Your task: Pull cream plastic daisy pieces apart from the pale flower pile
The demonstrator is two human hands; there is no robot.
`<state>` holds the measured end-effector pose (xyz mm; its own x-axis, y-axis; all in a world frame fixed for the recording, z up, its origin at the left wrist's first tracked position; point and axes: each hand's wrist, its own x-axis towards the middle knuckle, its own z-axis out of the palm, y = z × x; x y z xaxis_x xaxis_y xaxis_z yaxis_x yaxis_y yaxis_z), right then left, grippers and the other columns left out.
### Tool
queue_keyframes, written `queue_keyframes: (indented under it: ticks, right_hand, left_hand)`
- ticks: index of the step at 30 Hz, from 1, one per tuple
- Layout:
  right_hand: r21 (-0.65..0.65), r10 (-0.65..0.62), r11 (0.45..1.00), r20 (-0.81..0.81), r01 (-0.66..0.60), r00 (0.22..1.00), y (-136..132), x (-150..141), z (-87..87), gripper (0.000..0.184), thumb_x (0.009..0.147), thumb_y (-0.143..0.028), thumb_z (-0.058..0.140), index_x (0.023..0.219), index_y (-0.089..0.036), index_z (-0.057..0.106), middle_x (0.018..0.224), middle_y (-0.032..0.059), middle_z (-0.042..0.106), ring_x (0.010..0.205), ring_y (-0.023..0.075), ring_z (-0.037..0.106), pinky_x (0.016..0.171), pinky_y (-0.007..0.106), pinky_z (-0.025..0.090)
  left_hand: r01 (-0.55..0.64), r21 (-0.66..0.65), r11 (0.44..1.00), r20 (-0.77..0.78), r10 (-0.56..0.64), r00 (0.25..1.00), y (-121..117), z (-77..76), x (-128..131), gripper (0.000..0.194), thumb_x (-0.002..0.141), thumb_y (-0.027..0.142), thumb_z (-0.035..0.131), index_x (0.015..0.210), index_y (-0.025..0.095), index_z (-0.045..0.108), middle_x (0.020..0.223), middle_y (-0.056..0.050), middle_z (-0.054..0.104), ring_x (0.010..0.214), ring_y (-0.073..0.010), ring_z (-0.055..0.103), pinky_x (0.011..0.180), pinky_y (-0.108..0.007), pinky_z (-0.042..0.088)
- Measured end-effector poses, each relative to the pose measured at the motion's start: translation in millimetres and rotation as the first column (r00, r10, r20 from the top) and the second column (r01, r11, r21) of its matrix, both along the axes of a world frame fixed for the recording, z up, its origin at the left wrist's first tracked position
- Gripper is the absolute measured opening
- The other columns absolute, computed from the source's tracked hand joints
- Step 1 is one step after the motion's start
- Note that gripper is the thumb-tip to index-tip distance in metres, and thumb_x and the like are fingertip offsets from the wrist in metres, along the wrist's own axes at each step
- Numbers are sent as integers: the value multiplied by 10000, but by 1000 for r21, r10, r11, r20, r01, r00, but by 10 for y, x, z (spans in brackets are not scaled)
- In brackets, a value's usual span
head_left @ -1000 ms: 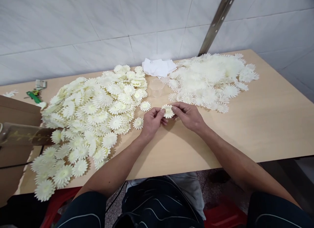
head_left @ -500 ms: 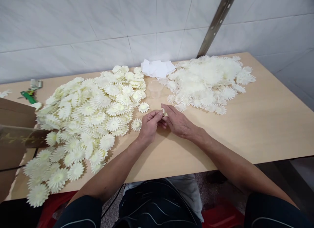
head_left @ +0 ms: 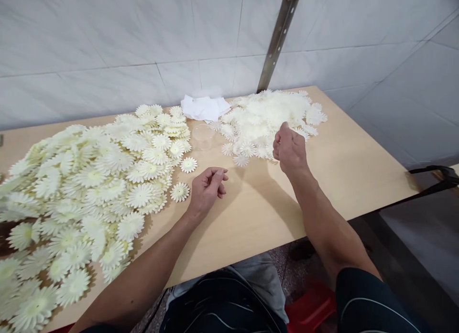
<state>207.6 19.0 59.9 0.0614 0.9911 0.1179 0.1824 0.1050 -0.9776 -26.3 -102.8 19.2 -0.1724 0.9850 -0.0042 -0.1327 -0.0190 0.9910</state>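
Observation:
My left hand [head_left: 207,192] hovers over the middle of the table with its fingers curled and the thumb against the index finger; nothing shows between them. Just left of it lie two single cream artificial flower heads [head_left: 180,192], apart from the big pile. My right hand [head_left: 291,147] is raised in front of the right-hand pile of pale petal layers [head_left: 265,115]. Its fingers are folded in towards the thumb, and whatever they may hold is hidden. The large pile of cream flower heads [head_left: 107,175] spreads across the left side of the table.
White paper or cloth [head_left: 205,107] lies against the tiled wall, with a clear round plastic piece [head_left: 202,136] in front of it. A perforated metal upright [head_left: 278,41] stands at the wall. A black strap [head_left: 435,170] is near the table's right end; a red stool [head_left: 311,306] is below.
My hands have parted. The right has moved right and up to the petal pile; the left has stayed near the middle, and the flower between them no longer shows. The view has turned right.

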Motion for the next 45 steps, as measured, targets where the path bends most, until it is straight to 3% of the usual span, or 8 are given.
queue_keyframes:
  ticks: [4,8,12,19,26,31,39,45]
  right_hand:
    - [-215,74,968,-263,-133,962,118,37,-2,653,910,-843,667,720,-278,398,594,-33,394,500,114,228,437,302,187]
    - [-192,150,956,-335,-223,930,126,34,-19,405,789,-485,874,907,-274,550,760,-14,593,543,109,327,440,274,220]
    - [-85,230,957,-367,-279,901,129,46,-64,543,668,-399,968,1043,-268,597,992,8,726,639,99,491,536,256,421]
    - [51,422,904,55,-424,905,-12,-111,-115,790,824,-514,910,1508,-216,650,1183,76,771,766,178,695,780,397,638]
    - [82,582,730,446,-679,680,-324,-448,-120,628,902,-366,842,1503,-237,711,1473,138,751,1074,292,772,925,451,655]
    - [36,657,684,405,-729,636,-425,-503,-194,783,890,-400,855,1617,-260,601,1565,178,691,938,248,768,838,446,668]
    - [-130,512,855,51,-502,858,-543,-600,-351,626,854,-798,826,796,-206,627,648,22,654,486,146,608,456,274,454]
    - [-73,461,887,85,-456,883,-582,-637,-377,654,791,-834,846,761,-226,607,549,-32,574,455,127,518,460,268,373]
  left_hand:
    - [-5,19,1000,-43,5,999,-46,10,39,470,882,641,838,937,175,796,782,-33,745,479,-77,566,414,-208,434]
    - [-10,34,999,-41,12,999,-74,31,43,442,871,616,852,916,179,800,750,-21,730,463,-74,556,398,-203,412]
    - [2,17,1000,-32,-1,999,-75,35,43,457,844,623,870,916,179,791,728,-18,723,447,-75,544,383,-204,400]
    - [113,-12,994,23,-113,993,-75,34,78,556,786,663,903,987,163,770,769,-42,751,487,-108,619,430,-228,492]
    - [119,-63,991,209,-104,972,50,36,-50,675,688,762,929,956,177,727,777,-38,757,595,-150,700,564,-280,603]
    - [82,-66,994,122,-74,990,95,-27,-89,580,704,692,948,862,186,715,570,19,648,473,-116,580,491,-243,505]
    - [-87,34,996,-22,88,996,73,-69,-29,469,804,613,894,859,177,729,573,29,643,478,-102,567,467,-219,443]
    - [-73,24,997,-53,74,996,60,-79,-15,422,836,569,886,841,176,732,576,30,647,458,-91,551,459,-217,436]
